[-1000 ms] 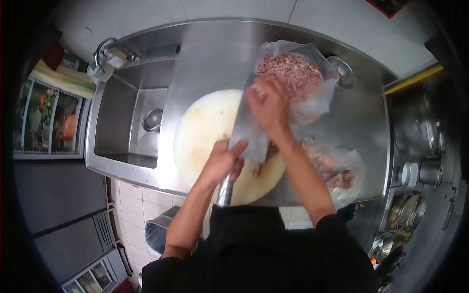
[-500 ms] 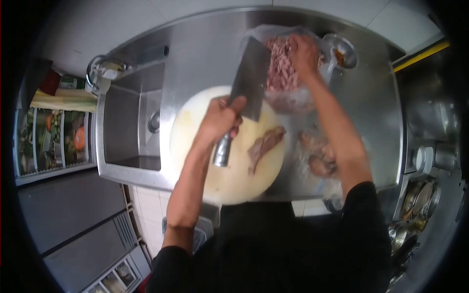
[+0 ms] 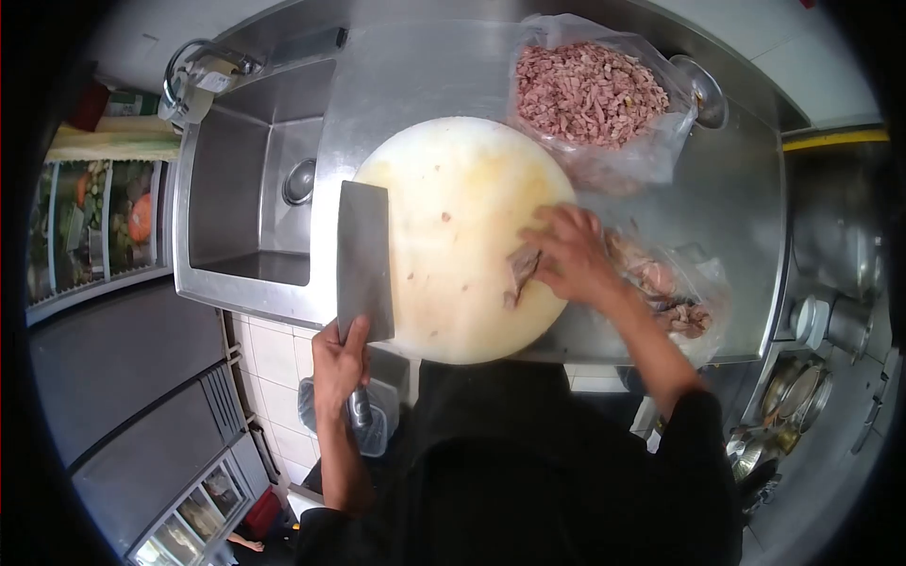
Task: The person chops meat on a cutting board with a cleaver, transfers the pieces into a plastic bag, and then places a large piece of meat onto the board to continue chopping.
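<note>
My left hand (image 3: 342,366) is wrapped round the handle of a cleaver (image 3: 364,259). Its broad blade points away from me over the left edge of a round, pale cutting board (image 3: 462,330). On the board's right side, my right hand (image 3: 571,253) has its thumb and fingers round the upper end of a strip of brownish meat (image 3: 519,276); those fingers are slightly blurred. Small meat scraps (image 3: 446,218) are scattered over the board. Beyond it lies an open plastic bag filled with chopped meat (image 3: 590,94).
More meat pieces (image 3: 687,319) lie on clear plastic at the right. A metal bowl (image 3: 703,92) stands at the back right. The steel sink (image 3: 250,189) is to the left. Below the counter's front edge is a plastic bin (image 3: 373,424).
My right hand has come back from the bag of chopped meat to the strip on the board. My left hand has brought the cleaver left and closer to me.
</note>
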Demonstrator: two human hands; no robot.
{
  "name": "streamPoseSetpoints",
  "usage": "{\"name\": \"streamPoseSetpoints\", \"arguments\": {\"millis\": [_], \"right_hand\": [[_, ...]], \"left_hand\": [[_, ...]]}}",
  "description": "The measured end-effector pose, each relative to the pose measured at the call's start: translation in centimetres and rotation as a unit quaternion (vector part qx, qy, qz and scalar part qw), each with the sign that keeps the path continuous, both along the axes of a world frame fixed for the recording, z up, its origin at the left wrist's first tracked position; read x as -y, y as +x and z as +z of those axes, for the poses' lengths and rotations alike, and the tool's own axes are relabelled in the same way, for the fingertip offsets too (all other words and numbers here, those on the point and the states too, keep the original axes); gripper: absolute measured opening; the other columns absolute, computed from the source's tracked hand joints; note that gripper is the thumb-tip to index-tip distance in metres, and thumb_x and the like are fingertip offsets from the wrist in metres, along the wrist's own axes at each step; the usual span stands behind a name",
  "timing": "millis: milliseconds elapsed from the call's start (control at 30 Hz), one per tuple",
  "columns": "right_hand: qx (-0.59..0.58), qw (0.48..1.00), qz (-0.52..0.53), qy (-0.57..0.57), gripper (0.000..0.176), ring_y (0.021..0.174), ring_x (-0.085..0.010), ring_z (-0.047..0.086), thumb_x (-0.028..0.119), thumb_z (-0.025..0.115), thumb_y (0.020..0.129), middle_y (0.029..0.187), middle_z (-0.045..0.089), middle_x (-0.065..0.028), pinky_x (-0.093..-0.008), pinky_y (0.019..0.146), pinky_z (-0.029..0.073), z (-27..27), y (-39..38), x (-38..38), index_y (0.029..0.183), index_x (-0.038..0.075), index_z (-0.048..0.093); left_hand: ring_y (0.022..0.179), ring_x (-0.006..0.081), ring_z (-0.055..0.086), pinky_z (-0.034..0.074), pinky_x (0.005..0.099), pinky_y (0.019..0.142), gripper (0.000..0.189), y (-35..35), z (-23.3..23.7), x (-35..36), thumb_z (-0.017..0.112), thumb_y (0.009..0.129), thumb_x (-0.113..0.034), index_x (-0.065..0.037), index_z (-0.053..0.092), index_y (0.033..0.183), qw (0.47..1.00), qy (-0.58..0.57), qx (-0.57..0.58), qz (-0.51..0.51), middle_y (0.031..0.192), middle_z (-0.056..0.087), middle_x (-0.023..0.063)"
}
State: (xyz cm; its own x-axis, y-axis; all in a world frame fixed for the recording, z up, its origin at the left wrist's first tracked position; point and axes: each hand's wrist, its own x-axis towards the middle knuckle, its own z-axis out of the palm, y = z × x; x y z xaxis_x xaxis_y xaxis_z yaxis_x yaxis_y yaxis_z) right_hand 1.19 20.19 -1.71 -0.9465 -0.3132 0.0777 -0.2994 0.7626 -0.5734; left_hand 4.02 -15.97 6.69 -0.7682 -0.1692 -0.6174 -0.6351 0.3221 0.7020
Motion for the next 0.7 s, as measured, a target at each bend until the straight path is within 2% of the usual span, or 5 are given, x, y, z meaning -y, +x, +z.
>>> {"name": "streamPoseSetpoints", "arguments": {"millis": [333, 367, 467, 500, 700], "right_hand": [[-0.151, 0.972, -0.172, -0.051, 0.049, 0.125, -0.0332, 0.043, 0.006, 0.077, 0.073, 0.125, 0.055, -0.0068, -0.0528, 0.103, 0.031, -0.5, 1.5, 9.9, 0.121, 0.011, 0.067], [-0.157, 0.973, -0.165, -0.029, 0.039, 0.116, -0.0334, 0.052, 0.003, 0.073, 0.074, 0.118, 0.06, -0.0085, -0.0492, 0.097, 0.042, 0.4, 2.4, 9.4, 0.112, 0.008, 0.07], [0.027, 0.992, -0.055, -0.112, 0.032, 0.102, -0.0329, 0.06, 0.002, 0.071, 0.074, 0.109, 0.064, -0.0105, -0.043, 0.086, 0.051, -1.1, 5.4, 8.0, 0.106, 0.006, 0.072], [-0.034, 0.996, -0.043, -0.068, 0.025, 0.092, -0.0319, 0.062, 0.0, 0.068, 0.076, 0.1, 0.064, -0.0116, -0.0406, 0.077, 0.055, -0.4, 5.8, 8.6, 0.101, 0.004, 0.072], [-0.02, 0.993, -0.067, -0.09, 0.01, 0.089, -0.035, 0.062, -0.003, 0.066, 0.082, 0.092, 0.062, -0.0139, -0.0435, 0.078, 0.053, -1.9, 7.4, 8.8, 0.09, 0.001, 0.066]], "left_hand": [[0.045, 0.0108, 0.05, 0.04, 0.0298, 0.044, 0.035, 3.6, -3.0, 2.3, 0.062, 0.103, -0.025, 0.006, 0.064, 0.088, 0.997, -0.062, -0.041, -0.035, 0.057, 0.054, 0.0035], [0.047, 0.0104, 0.05, 0.04, 0.0299, 0.046, 0.035, 4.1, -4.2, 2.9, 0.062, 0.103, -0.026, 0.006, 0.064, 0.088, 0.993, -0.08, -0.074, -0.055, 0.058, 0.055, 0.0038], [0.05, 0.0094, 0.051, 0.041, 0.0298, 0.049, 0.035, 5.0, -4.7, 3.3, 0.062, 0.103, -0.027, 0.006, 0.065, 0.091, 0.99, -0.089, -0.087, -0.064, 0.059, 0.055, 0.0036], [0.052, 0.0091, 0.051, 0.041, 0.0297, 0.05, 0.036, 5.0, -4.7, 3.3, 0.062, 0.103, -0.027, 0.006, 0.066, 0.092, 0.991, -0.084, -0.079, -0.062, 0.059, 0.055, 0.0034], [0.044, 0.0106, 0.047, 0.04, 0.0305, 0.043, 0.036, 4.5, -3.5, 3.1, 0.06, 0.104, -0.028, 0.007, 0.067, 0.1, 0.997, -0.041, -0.03, -0.052, 0.056, 0.051, 0.0013]]}}
